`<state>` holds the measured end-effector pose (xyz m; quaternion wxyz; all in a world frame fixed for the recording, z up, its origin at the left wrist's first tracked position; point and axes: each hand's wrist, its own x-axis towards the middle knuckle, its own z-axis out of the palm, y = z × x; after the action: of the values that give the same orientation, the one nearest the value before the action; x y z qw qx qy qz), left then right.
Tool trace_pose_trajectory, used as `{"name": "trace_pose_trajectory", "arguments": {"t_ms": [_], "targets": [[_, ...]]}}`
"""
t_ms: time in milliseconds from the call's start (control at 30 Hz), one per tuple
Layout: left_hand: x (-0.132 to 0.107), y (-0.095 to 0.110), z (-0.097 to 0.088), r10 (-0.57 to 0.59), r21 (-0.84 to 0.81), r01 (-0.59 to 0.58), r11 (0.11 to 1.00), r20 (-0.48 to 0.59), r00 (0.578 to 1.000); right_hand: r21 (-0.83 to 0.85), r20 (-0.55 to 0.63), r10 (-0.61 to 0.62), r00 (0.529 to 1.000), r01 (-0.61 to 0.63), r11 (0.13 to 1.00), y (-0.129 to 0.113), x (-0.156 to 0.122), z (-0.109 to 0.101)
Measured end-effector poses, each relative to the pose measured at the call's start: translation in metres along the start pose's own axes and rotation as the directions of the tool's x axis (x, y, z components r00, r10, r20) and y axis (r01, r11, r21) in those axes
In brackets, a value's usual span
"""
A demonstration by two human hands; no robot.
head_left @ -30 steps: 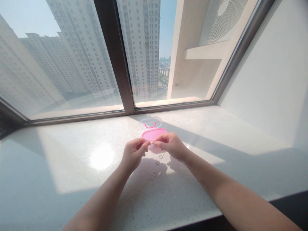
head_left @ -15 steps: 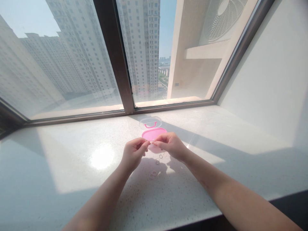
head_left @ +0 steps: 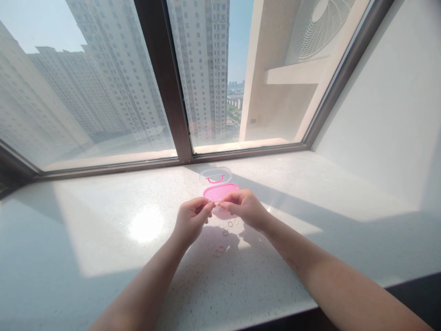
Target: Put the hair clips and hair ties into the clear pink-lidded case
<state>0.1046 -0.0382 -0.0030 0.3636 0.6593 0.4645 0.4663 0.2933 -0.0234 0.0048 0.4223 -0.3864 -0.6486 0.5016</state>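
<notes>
My left hand and my right hand meet fingertip to fingertip above a white stone sill. Both are pinched closed on one tiny item between them, too small to make out. Just behind the fingers lies a small pink case with its clear lid folded open toward the window. Several small pale rings lie loose on the sill below my hands, and more of them lie nearer to me.
A window with a dark frame runs along the back of the sill. A white wall closes off the right side. The sill's front edge runs across the lower right. A bright sun patch lies left of my hands.
</notes>
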Motion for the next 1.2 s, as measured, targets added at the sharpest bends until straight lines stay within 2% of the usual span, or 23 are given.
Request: {"name": "trace_pose_trajectory", "arguments": {"t_ms": [1200], "targets": [[-0.0002,0.0006,-0.0002,-0.011,-0.031,0.011,0.999,0.021,1.000,0.008,0.010,-0.008,1.000,0.008,1.000,0.0023,0.0004,0.0001]]}}
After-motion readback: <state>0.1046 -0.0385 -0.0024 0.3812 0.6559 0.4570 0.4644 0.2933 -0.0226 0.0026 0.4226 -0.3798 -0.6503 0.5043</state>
